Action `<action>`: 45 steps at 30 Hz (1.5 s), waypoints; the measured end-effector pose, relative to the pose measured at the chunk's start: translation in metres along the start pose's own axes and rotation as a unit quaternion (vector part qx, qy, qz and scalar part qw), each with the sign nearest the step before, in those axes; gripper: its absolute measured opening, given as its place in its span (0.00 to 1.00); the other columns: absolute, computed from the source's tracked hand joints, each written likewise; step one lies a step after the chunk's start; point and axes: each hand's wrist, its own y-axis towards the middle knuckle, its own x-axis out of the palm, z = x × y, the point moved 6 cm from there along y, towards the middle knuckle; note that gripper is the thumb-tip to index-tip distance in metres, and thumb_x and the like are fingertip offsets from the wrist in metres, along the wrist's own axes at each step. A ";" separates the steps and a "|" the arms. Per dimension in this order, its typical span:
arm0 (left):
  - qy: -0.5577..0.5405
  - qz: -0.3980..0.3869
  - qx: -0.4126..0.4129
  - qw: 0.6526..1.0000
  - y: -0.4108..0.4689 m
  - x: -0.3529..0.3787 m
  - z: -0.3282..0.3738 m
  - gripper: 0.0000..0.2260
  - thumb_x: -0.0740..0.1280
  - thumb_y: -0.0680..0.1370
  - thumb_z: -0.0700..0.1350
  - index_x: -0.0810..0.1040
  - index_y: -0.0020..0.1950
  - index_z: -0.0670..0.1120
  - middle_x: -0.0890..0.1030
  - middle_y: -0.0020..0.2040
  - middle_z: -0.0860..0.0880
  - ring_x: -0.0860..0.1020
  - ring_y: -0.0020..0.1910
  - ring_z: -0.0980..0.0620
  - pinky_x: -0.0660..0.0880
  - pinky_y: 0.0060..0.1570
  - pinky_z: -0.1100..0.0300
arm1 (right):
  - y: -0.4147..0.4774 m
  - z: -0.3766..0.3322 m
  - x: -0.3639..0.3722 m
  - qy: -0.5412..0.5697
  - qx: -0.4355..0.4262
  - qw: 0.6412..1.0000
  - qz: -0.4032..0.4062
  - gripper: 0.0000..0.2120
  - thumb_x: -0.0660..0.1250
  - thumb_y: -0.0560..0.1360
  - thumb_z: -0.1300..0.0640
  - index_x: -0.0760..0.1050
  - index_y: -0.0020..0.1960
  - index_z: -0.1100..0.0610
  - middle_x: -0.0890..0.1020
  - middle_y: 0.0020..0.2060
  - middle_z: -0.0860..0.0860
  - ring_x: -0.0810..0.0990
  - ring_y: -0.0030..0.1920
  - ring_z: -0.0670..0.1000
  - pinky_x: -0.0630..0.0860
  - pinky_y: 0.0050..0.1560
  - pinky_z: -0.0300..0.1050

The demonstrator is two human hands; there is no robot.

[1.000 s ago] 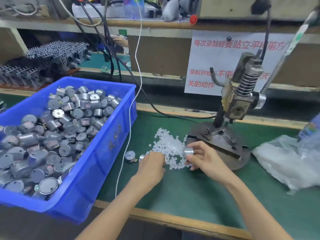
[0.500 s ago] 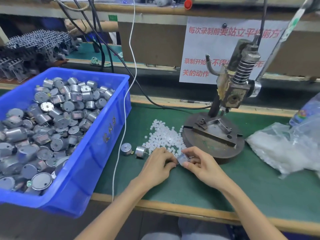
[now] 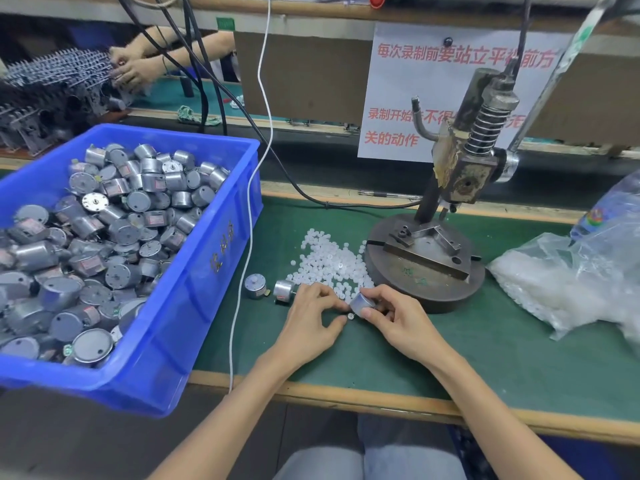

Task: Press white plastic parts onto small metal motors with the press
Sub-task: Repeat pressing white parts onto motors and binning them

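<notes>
My right hand (image 3: pixel 394 315) grips a small metal motor (image 3: pixel 361 304), tilted, in front of the press base. My left hand (image 3: pixel 313 317) pinches a small white plastic part (image 3: pixel 350 316) at its fingertips, right beside the motor's lower end. A loose pile of white plastic parts (image 3: pixel 329 263) lies on the green mat just beyond both hands. Two more motors (image 3: pixel 255 285) (image 3: pixel 284 289) sit on the mat left of my left hand. The hand press (image 3: pixel 464 174) stands at the right on a round metal base (image 3: pixel 424 282), its fixture bare.
A blue bin (image 3: pixel 207 268) full of motors fills the left side. A clear bag of white parts (image 3: pixel 571 282) lies at the right. A white cable (image 3: pixel 252 188) runs down beside the bin. Another person's hands (image 3: pixel 133 69) work at the far bench.
My left hand has left the pile with a white part pinched. My right hand brought the motor down and nearer, so the part and motor now meet in front of the base.
</notes>
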 end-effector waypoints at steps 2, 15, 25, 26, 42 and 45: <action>-0.002 0.004 -0.004 1.000 0.000 -0.001 -0.001 0.05 0.70 0.74 0.43 0.83 0.48 0.47 0.75 0.49 0.51 0.69 0.54 0.52 0.63 0.56 0.66 | 0.000 0.000 0.000 0.002 0.002 1.000 -0.001 0.09 0.70 0.74 0.59 0.76 0.51 0.47 0.78 0.37 0.41 0.72 0.34 0.40 0.68 0.38 0.30; -0.003 0.033 0.005 0.999 0.001 0.000 0.001 0.04 0.72 0.73 0.45 0.85 0.46 0.48 0.74 0.46 0.51 0.67 0.49 0.53 0.61 0.50 0.69 | -0.001 -0.003 0.000 0.001 0.003 1.000 0.012 0.09 0.70 0.74 0.59 0.75 0.51 0.47 0.80 0.39 0.42 0.79 0.38 0.46 0.68 0.39 0.29; 0.068 0.021 0.065 0.995 -0.002 0.005 0.006 0.06 0.68 0.76 0.47 0.85 0.47 0.50 0.72 0.44 0.51 0.64 0.46 0.54 0.66 0.47 0.62 | -0.003 -0.007 0.001 -0.006 -0.010 1.000 0.016 0.08 0.70 0.74 0.60 0.77 0.52 0.52 0.79 0.38 0.42 0.74 0.34 0.40 0.68 0.38 0.30; 0.062 0.021 0.062 0.996 -0.001 0.004 0.006 0.05 0.68 0.76 0.47 0.85 0.46 0.50 0.72 0.44 0.51 0.65 0.46 0.53 0.66 0.47 0.62 | -0.003 -0.008 0.001 -0.016 -0.016 1.000 0.016 0.08 0.70 0.75 0.61 0.78 0.53 0.54 0.79 0.38 0.42 0.74 0.34 0.39 0.68 0.38 0.29; -0.031 0.032 -0.007 0.999 0.000 -0.002 -0.004 0.05 0.71 0.72 0.39 0.84 0.46 0.46 0.78 0.45 0.51 0.72 0.46 0.55 0.65 0.47 0.69 | -0.009 -0.030 0.010 -0.206 -0.138 0.968 -0.029 0.12 0.63 0.78 0.60 0.73 0.60 0.62 0.75 0.53 0.55 0.77 0.47 0.54 0.74 0.50 0.48; -0.107 0.055 -0.026 0.992 -0.001 -0.007 -0.008 0.12 0.70 0.72 0.39 0.80 0.54 0.50 0.80 0.48 0.57 0.75 0.45 0.61 0.66 0.43 0.73 | -0.008 -0.033 0.011 -0.237 -0.137 0.961 -0.044 0.14 0.62 0.79 0.60 0.71 0.63 0.62 0.74 0.54 0.56 0.77 0.49 0.60 0.74 0.51 0.55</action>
